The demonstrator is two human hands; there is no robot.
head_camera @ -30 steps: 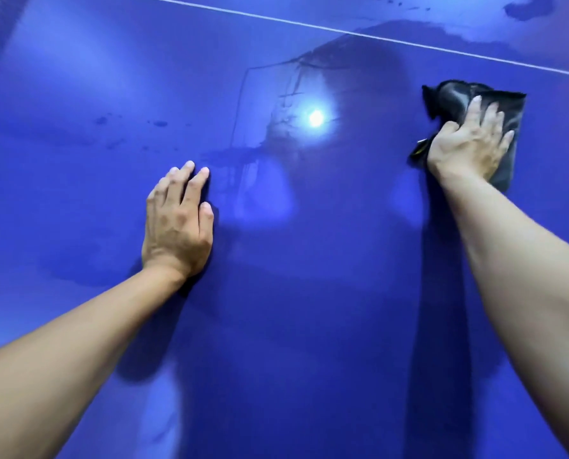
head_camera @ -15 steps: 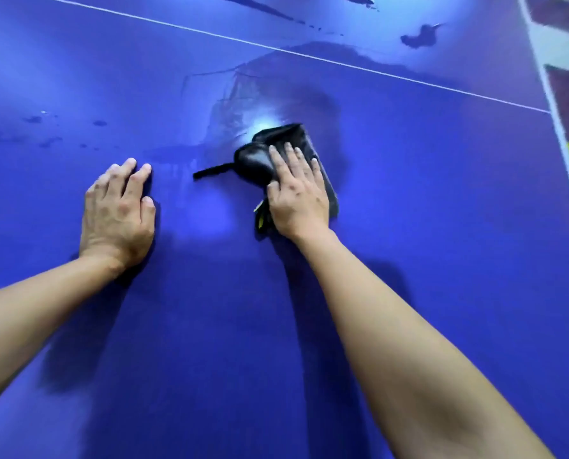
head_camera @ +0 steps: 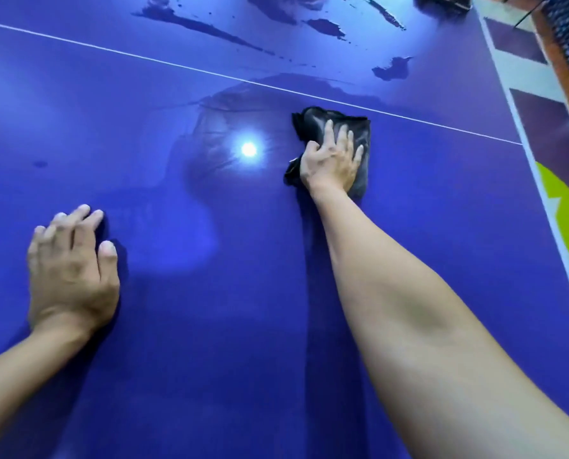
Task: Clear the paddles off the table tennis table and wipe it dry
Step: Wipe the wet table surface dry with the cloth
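The blue table tennis table [head_camera: 210, 342] fills the view, with a thin white centre line [head_camera: 117, 49] running across it. My right hand [head_camera: 331, 162] presses flat on a crumpled black cloth [head_camera: 316, 122], just below that line. My left hand [head_camera: 72, 270] rests palm down on the bare table at the lower left and holds nothing. Dark streaks and puddles of water [head_camera: 392, 69] lie beyond the line at the top. No paddles are in view.
The table's white right edge [head_camera: 538, 180] runs down the right side. Past it lies a floor patterned in purple, white and yellow-green [head_camera: 568, 210]. A bright lamp reflection [head_camera: 248, 149] shines on the table left of the cloth.
My right hand has slid the cloth to the right and a little farther away, after a leftward sweep before that. My left hand stays flat on the table.
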